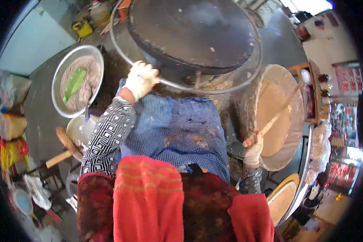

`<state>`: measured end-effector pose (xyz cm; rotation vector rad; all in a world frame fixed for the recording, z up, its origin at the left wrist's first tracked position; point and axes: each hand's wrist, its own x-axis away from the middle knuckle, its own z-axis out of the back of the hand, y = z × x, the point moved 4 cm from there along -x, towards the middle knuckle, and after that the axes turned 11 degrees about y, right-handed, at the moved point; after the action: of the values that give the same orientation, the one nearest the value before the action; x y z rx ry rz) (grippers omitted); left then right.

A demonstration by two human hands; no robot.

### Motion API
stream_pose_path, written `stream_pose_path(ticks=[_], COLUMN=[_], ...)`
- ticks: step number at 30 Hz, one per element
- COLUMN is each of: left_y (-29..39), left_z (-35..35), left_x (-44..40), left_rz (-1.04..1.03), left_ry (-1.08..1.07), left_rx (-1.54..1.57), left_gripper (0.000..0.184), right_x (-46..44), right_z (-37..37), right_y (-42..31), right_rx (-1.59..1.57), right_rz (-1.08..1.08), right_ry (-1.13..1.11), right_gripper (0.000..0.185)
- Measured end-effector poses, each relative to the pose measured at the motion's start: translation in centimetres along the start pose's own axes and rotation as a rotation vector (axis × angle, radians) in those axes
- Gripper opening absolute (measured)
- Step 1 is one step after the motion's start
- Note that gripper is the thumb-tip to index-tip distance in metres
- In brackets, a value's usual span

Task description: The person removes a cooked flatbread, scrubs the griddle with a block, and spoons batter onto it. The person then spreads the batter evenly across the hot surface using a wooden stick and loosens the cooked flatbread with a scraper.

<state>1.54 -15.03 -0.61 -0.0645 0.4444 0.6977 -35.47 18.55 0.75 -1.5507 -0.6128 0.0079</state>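
Head view: left hand [141, 79] closed around metal ring [213, 92] — right hand [253, 151] gripping wooden stick [276, 117] across round basin [296, 121].

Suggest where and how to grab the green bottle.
Mid-body, probably from above, fingers across its length: the green bottle lies on its side on the grey-brown mixture, and the basin's raised rim surrounds it, hindering a low side approach.
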Motion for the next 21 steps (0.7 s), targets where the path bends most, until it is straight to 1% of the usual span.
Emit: stream_pose_path(ticks=[1, 2, 3, 4, 5, 6, 7, 8, 9, 10, 11, 13, 15, 17, 18, 20, 21], left_y=[2.0, 4.0, 6.1, 8.2, 10.3, 13.0, 15.0, 17.5, 19.6, 19.6, 18.5, 11.1, 3.2, -3.5, -6.1, -11.5, -14.1], left_z=[0.4, 0.6, 0.3, 0.0, -0.5, -0.9, -1.0, 0.1, 0.5, 1.1, 2.4, 6.0, 6.1, 3.2, -2.4, -14.6, -21.7], left_x=[-0.6, -0.9, -1.4, -1.9, -2.7, -3.6, -3.6, -2.4, -0.7, 0.2, 0.9, 2.8, 5.1, 8.0, 11.5, 15.5, 14.9], left_rz=[0.057, 0.067, 0.130, 0.163, 0.206, 0.133, 0.270, 0.046, -0.087, -0.049, -0.015, 0.352, 1.052, 1.514, 1.550, 1.341, 1.248], left_ry=[-0.062, 0.050, -0.001, 0.068, -0.067, -0.213, 0.026, 0.408, 0.321, 0.148, -0.022, 0.295, 0.609, 0.884, 0.916, 0.889, 0.867], left_rx=[-0.005, -0.020, -0.002, 0.042, 0.085, 0.038, 0.097, 0.122, 0.266, 0.339, 0.411, 0.509, 0.657, 1.295, 1.285, 1.063, 0.949], left_gripper=[0.025, 0.025, 0.025, 0.025, 0.024, 0.023, 0.022, 0.021, 0.022, 0.021, 0.019, 0.016, 0.019, 0.024, 0.024, 0.021, 0.019], right_x=[0.3, 1.3, 2.7, 4.2, 4.9, 6.4, 7.4, 7.5, 7.5, 7.4, 6.5, 4.9, 4.8, 4.3, 4.4, 4.5, 4.5], right_z=[-0.8, -2.0, -3.4, -5.8, -7.8, -9.8, -11.3, -11.8, -12.3, -12.8, -12.5, -11.2, -10.8, -10.0, -9.9, -9.9, -9.6], right_y=[0.7, 1.7, 2.9, 3.9, 5.3, 6.1, 6.5, 6.5, 6.2, 6.1, 6.6, 7.7, 7.5, 9.4, 10.1, 11.1, 11.4], right_rx=[0.008, -0.044, -0.092, 0.027, 0.093, 0.077, 0.058, 0.075, 0.056, 0.034, 0.012, -0.025, 0.101, 0.106, 0.144, 0.167, 0.218], right_rz=[-0.018, -0.167, -0.322, -0.307, -0.439, -0.446, -0.449, -0.458, -0.399, -0.341, -0.313, -0.378, -0.279, -0.332, -0.340, -0.283, -0.287], right_ry=[-0.027, -0.101, -0.174, -0.285, -0.224, -0.266, -0.305, -0.321, -0.373, -0.423, -0.460, -0.447, -0.415, -0.461, -0.484, -0.556, -0.586], right_gripper=[0.034, 0.043, 0.053, 0.066, 0.068, 0.065, 0.063, 0.063, 0.060, 0.057, 0.056, 0.056, 0.054, 0.055, 0.055, 0.054, 0.054])
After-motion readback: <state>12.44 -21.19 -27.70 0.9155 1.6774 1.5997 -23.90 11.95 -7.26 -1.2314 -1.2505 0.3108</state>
